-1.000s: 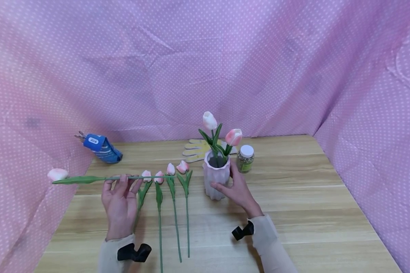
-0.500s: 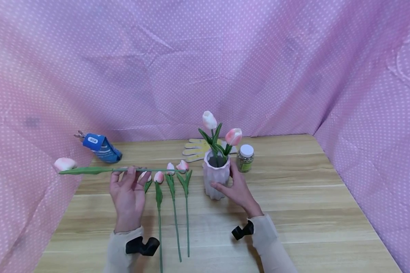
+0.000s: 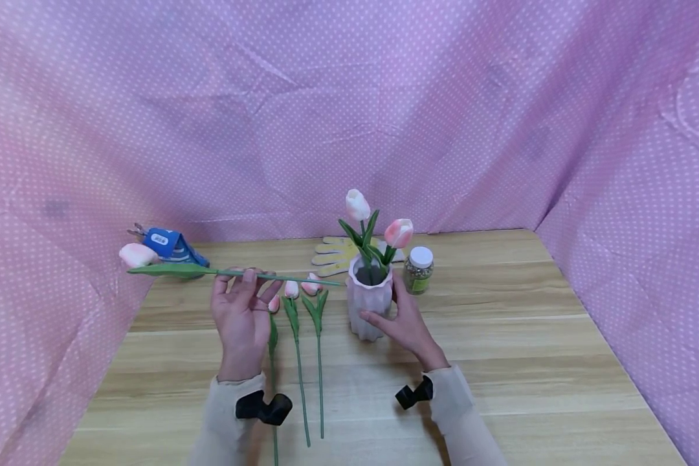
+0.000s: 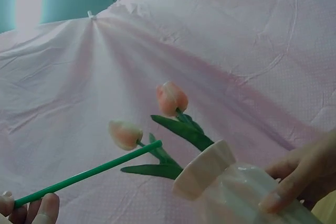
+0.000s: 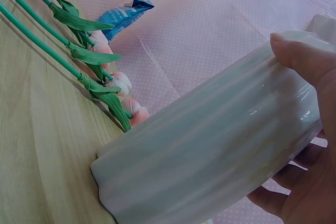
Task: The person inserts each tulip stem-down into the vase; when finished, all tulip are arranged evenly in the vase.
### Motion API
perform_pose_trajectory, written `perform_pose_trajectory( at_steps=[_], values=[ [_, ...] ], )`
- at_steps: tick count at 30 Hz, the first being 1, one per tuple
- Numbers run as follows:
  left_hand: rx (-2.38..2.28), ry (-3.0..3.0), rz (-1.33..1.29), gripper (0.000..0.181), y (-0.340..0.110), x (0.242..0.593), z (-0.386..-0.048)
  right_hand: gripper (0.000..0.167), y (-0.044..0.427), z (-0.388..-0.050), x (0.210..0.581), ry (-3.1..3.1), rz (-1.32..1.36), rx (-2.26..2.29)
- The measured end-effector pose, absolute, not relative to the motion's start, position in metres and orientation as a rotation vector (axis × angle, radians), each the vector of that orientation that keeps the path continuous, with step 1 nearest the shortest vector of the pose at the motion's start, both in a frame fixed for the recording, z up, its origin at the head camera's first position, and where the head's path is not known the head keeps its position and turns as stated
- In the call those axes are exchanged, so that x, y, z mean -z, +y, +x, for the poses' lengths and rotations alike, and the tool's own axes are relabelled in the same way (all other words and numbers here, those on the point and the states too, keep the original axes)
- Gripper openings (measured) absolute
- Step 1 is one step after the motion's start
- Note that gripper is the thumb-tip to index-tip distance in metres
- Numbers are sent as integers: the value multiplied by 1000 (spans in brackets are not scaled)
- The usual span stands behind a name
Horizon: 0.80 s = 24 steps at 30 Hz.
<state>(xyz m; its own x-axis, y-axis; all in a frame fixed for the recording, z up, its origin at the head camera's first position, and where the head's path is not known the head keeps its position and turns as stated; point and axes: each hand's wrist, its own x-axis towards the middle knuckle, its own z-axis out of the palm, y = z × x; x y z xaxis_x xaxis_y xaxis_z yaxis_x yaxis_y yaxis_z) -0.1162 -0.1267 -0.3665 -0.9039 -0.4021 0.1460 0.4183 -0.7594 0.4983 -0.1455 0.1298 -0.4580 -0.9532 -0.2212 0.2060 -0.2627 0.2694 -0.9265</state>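
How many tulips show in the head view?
6: one tulip in the left hand, a paler tulip and a pinker tulip in the vase, and three tulips side by side on the table. Another may be hidden behind the left hand.

the left hand (image 3: 241, 327) has carried its tulip (image 3: 177, 268) rightward, stem end now near the vase (image 3: 366, 308).

Hand (image 5: 326, 114) gripping pale vase (image 5: 210, 135), tulips (image 5: 93, 55), blue packet (image 5: 122, 20)
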Motion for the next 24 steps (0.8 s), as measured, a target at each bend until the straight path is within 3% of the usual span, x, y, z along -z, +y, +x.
perform_pose_trajectory(
  at_steps=[24],
  values=[
    [2438, -1035, -146, 14, -77, 372, -135, 90, 129, -145, 458, -2489, 431, -1843]
  ],
)
